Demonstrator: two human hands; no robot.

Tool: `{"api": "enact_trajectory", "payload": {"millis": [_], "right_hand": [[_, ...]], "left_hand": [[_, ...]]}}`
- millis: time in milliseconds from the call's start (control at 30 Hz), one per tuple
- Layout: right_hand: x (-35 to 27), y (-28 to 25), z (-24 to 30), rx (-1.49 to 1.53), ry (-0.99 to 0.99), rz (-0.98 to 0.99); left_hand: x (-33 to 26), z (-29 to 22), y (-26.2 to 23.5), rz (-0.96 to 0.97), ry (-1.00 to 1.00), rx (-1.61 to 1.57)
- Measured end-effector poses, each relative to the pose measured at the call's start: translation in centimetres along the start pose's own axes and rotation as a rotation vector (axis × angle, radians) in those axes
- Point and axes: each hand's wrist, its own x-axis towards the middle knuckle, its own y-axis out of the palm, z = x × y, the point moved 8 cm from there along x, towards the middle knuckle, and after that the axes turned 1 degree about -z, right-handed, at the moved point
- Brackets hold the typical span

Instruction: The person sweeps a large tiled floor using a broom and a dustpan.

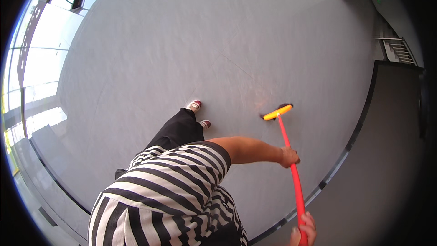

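A broom with a long red handle, a yellow head and dark bristles stands slanted on the grey floor, right of centre. The bristles look blurred. My left hand is closed around the handle partway down, with that bare arm reaching across from a striped short sleeve. Nearer the lower edge, my right hand wraps the upper part of the handle. Its arm is out of view. The handle's top end runs out of the picture.
Smooth grey floor spreads ahead. My feet in red-and-white shoes are left of the broom head. A dark wall with black skirting curves along the right. Bright glass panels line the left. Stairs show at far right.
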Motion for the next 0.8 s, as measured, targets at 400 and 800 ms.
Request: {"api": "enact_trajectory", "payload": {"millis": [400, 800], "right_hand": [[-0.9, -0.3, -11.5, 0.598, 0.208, -0.185], [18.2, 40.7, 3.2, 1.144, 0.277, 0.616]], "left_hand": [[-14.4, 6.6, -13.6, -0.179, -0.374, 0.462], [-50.2, 32.9, -33.7, -0.321, -1.231, 0.580]]}}
